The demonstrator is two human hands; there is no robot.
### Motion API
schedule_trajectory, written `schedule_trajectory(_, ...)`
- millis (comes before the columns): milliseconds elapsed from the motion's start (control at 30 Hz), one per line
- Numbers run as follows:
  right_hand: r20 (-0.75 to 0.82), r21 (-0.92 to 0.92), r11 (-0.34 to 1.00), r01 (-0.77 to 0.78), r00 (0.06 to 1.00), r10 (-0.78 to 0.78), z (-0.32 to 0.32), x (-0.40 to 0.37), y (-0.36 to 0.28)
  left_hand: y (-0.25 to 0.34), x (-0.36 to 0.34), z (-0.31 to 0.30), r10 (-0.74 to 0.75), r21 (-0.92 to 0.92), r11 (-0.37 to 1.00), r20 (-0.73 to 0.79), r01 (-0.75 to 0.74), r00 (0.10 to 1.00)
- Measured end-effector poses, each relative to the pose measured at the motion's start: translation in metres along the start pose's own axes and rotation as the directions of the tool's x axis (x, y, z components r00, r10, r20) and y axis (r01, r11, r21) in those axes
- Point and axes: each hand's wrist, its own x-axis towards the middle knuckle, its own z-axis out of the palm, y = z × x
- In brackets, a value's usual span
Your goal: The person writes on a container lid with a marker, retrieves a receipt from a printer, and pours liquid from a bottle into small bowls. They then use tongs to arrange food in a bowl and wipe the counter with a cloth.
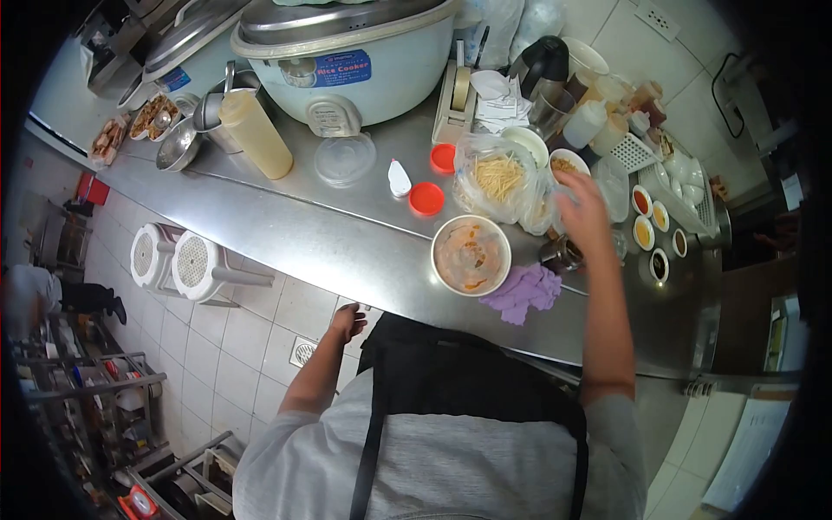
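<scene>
One yellow squeeze bottle (256, 133) stands toward the left end of the steel counter (286, 217), before a rice cooker (347, 61) at the back edge. Below the counter's front edge, over the tiled floor, the left hand (348, 322) hangs loosely curled with nothing in it. Two red lids (426, 198) lie mid-counter beside a small white bottle (399, 178). Near the front edge sits a round bowl (471, 255) smeared with orange sauce, a purple cloth (523, 290) touching its right side. Behind it slumps a clear bag (498, 178) of pale strips. The right hand (579, 206) reaches just right of the bag, over a small white dish (565, 162); motion blur hides whether it grasps anything. Sauce cups (643, 201) line the right end.
</scene>
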Motion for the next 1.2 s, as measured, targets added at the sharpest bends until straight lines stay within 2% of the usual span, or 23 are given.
schedule_trajectory(33,0.048,-0.03,0.989,0.148,0.988,-0.146,0.022,0.022,-0.004,-0.002,-0.003,-0.004,0.014,-0.029,0.999,-0.026,-0.014,1.0)
schedule_trajectory(67,0.136,0.02,0.984,0.178,0.975,-0.179,0.043,0.041,-0.013,-0.006,-0.002,-0.008,0.03,-0.052,0.998,-0.051,-0.032,0.998)
schedule_trajectory(133,0.258,0.008,0.908,0.419,0.876,-0.406,0.081,0.072,-0.02,-0.014,-0.007,-0.018,0.04,-0.094,0.994,-0.08,-0.047,0.996)
schedule_trajectory(233,0.337,-0.057,0.84,0.54,0.802,-0.493,0.123,0.094,-0.029,-0.023,-0.017,-0.035,0.0,-0.12,0.993,-0.096,-0.012,0.995)
schedule_trajectory(267,0.508,-0.156,0.845,0.511,0.776,-0.375,0.126,0.099,-0.029,-0.022,-0.021,-0.042,-0.015,-0.121,0.993,-0.099,0.003,0.995)
schedule_trajectory(333,0.751,-0.358,0.802,0.479,0.658,-0.058,0.128,0.109,-0.027,-0.016,-0.028,-0.062,-0.004,-0.07,0.998,-0.095,-0.003,0.996)
schedule_trajectory(433,0.732,-0.291,0.919,0.265,0.681,0.035,0.137,0.103,0.009,0.003,-0.028,-0.1,0.004,-0.041,0.999,-0.11,-0.009,0.994)
schedule_trajectory(467,0.687,-0.215,0.972,0.092,0.722,0.083,0.139,0.107,0.016,0.01,-0.027,-0.113,0.004,-0.043,0.999,-0.118,-0.009,0.993)
schedule_trajectory(533,0.601,-0.021,0.969,-0.245,0.771,0.208,0.14,0.124,0.018,0.042,-0.042,-0.134,-0.017,0.154,0.988,-0.086,0.03,0.996)
schedule_trajectory(567,0.502,-0.001,0.947,-0.32,0.819,0.278,0.145,0.133,0.018,0.057,-0.048,-0.143,-0.036,0.258,0.965,-0.056,0.05,0.998)
schedule_trajectory(633,0.28,0.067,0.891,-0.45,0.865,0.416,0.16,0.154,0.021,0.102,-0.078,-0.143,-0.117,0.565,0.819,-0.005,0.099,0.993)
schedule_trajectory(700,0.294,0.06,0.793,-0.607,0.77,0.567,0.184,0.167,0.037,0.12,-0.081,-0.156,-0.031,0.762,0.624,0.248,-0.176,0.968)
schedule_trajectory(733,0.3,0.057,0.732,-0.679,0.711,0.636,0.197,0.168,0.045,0.147,-0.108,-0.143,-0.073,0.762,0.626,0.271,-0.167,0.96)
schedule_trajectory(767,0.325,0.133,0.671,-0.73,0.671,0.666,0.207,0.167,0.051,0.173,-0.132,-0.13,-0.113,0.762,0.628,0.293,-0.16,0.949)
schedule_trajectory(833,0.382,0.279,0.532,-0.8,0.601,0.703,0.222,0.171,0.056,0.21,-0.159,-0.108,-0.038,0.644,0.665,0.536,-0.379,0.843)
schedule_trajectory(900,0.398,0.361,0.418,-0.833,0.544,0.739,0.207,0.174,0.017,0.237,-0.162,-0.078,0.112,0.504,0.643,0.683,-0.577,0.722)
schedule_trajectory(967,0.432,0.387,0.347,-0.854,0.501,0.75,0.206,0.173,0.002,0.258,-0.149,-0.029,0.314,0.307,0.565,0.779,-0.766,0.543)
schedule_trajectory(1033,0.475,0.366,0.338,-0.867,0.486,0.733,0.215,0.174,0.006,0.278,-0.131,0.031,0.331,0.263,0.623,0.765,-0.737,0.553)
schedule_trajectory(1067,0.368,0.428,0.414,-0.803,0.574,0.732,0.223,0.169,0.007,0.283,-0.124,0.065,0.355,0.192,0.724,0.72,-0.663,0.596)
schedule_trajectory(1100,0.271,0.405,0.529,-0.746,0.651,0.709,0.223,0.167,0.002,0.289,-0.101,0.094,0.352,0.118,0.751,0.762,-0.65,0.544)
schedule_trajectory(1133,0.175,0.368,0.635,-0.679,0.721,0.67,0.22,0.164,-0.006,0.295,-0.098,0.125,0.436,0.114,0.723,0.689,-0.681,0.579)
schedule_trajectory(1167,0.08,0.316,0.73,-0.607,0.783,0.617,0.215,0.161,-0.013,0.3,-0.087,0.151,0.471,0.09,0.709,0.677,-0.699,0.565)
schedule_trajectory(1200,0.086,0.447,0.664,-0.599,0.768,0.635,0.209,0.159,-0.022,0.304,-0.075,0.173,0.504,0.065,0.696,0.666,-0.715,0.55)
